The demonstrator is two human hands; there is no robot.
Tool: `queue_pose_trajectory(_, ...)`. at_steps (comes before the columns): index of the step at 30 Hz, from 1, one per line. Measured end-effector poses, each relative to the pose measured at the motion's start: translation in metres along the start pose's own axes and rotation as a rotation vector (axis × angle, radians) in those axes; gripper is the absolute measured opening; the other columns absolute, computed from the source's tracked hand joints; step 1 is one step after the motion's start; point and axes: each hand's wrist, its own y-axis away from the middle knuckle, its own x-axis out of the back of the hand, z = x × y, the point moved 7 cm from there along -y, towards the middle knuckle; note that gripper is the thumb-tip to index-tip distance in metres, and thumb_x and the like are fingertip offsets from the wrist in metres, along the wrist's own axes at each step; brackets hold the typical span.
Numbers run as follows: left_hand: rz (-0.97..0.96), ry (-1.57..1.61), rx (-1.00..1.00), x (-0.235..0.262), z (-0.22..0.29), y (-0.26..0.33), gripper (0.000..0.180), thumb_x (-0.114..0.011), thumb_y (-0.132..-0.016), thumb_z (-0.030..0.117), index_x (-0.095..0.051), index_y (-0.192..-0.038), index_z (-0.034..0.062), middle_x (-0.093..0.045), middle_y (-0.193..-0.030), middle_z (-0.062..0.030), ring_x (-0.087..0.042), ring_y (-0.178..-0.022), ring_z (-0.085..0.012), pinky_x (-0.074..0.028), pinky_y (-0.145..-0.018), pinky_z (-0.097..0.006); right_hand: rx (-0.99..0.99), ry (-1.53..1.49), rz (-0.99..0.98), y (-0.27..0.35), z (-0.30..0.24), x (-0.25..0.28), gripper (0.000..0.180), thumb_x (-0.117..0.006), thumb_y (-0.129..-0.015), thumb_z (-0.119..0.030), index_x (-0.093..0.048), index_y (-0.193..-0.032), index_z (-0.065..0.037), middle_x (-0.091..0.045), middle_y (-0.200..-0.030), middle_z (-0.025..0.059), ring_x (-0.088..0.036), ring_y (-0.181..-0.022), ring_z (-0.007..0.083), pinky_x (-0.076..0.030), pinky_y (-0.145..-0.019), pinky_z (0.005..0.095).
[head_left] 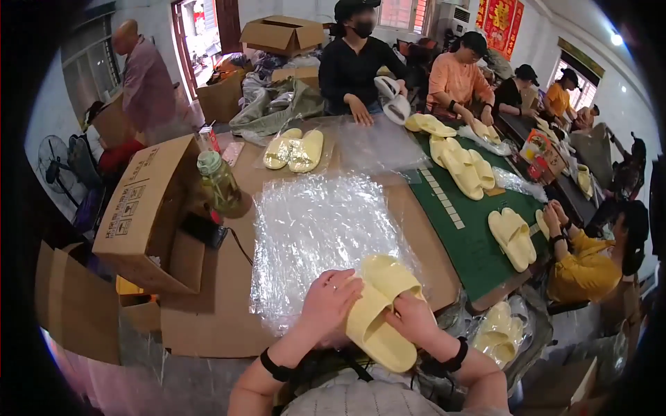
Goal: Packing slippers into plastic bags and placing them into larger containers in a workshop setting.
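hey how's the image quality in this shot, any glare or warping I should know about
Head view: strong fisheye, table edges bow and the corners go black; glare streaks the stack of clear plastic bags; the windows at top right blow out; the left hand, right hand and pale yellow slippers look sharp enough.

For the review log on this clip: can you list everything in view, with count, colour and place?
Slippers in hand: two, pale yellow, stacked, near edge.
Plastic bags: a clear pile, table centre.
Bagged slippers: one pair, pale yellow, far side.
Loose slippers: several, pale yellow, on the green mat.
Bottle: one, greenish, left of the bags.
Cardboard boxes: several, brown, left and back.
Co-workers: several, seated along the table; one standing far left.
Left hand: on the slippers.
Right hand: gripping them from the right.
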Motion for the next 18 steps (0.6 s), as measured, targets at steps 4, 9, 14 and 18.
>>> queue_pose_trajectory(4,0.016,-0.030,-0.153,0.011,0.024,-0.005,0.025,-0.069,-0.085,0.012,-0.068,-0.109,0.0040,-0.067,-0.114,-0.0089,-0.062,-0.102,-0.0293,-0.052,-0.090,-0.038,-0.135,0.046,0.078,-0.024,0.003,-0.003,0.023,-0.069,-0.086,-0.021,-0.061,-0.080,0.000,-0.060,-0.087,0.0194,-0.062,-0.077,0.0395,-0.050,-0.066,0.0487)
queue_pose_trajectory(9,-0.031,0.138,-0.131,0.005,0.037,-0.010,0.030,-0.068,-0.085,0.010,-0.069,-0.115,0.0060,-0.067,-0.120,-0.0078,-0.061,-0.103,-0.0290,-0.049,-0.092,-0.039,-0.017,0.161,0.105,-0.044,0.023,-0.040,0.012,-0.061,-0.087,-0.012,-0.061,-0.095,-0.003,-0.063,-0.087,0.0182,-0.064,-0.075,0.0366,-0.053,-0.067,0.0464)
queue_pose_trajectory(14,-0.104,0.179,-0.080,0.012,0.037,0.006,0.031,-0.071,-0.083,0.010,-0.070,-0.114,0.0061,-0.066,-0.120,-0.0088,-0.061,-0.104,-0.0303,-0.045,-0.097,-0.043,0.065,0.115,0.103,-0.117,0.023,-0.101,0.023,-0.059,-0.084,-0.016,-0.064,-0.102,-0.004,-0.060,-0.100,0.0169,-0.060,-0.092,0.0360,-0.051,-0.079,0.0443)
queue_pose_trajectory(18,-0.072,0.220,-0.049,0.029,0.046,0.005,0.032,-0.071,-0.081,0.008,-0.071,-0.113,0.0058,-0.067,-0.117,-0.0094,-0.059,-0.104,-0.0315,-0.048,-0.093,-0.041,-0.135,0.035,0.157,-0.153,0.001,-0.076,0.021,-0.059,-0.089,-0.019,-0.063,-0.101,-0.002,-0.060,-0.099,0.0184,-0.060,-0.093,0.0357,-0.051,-0.080,0.0441)
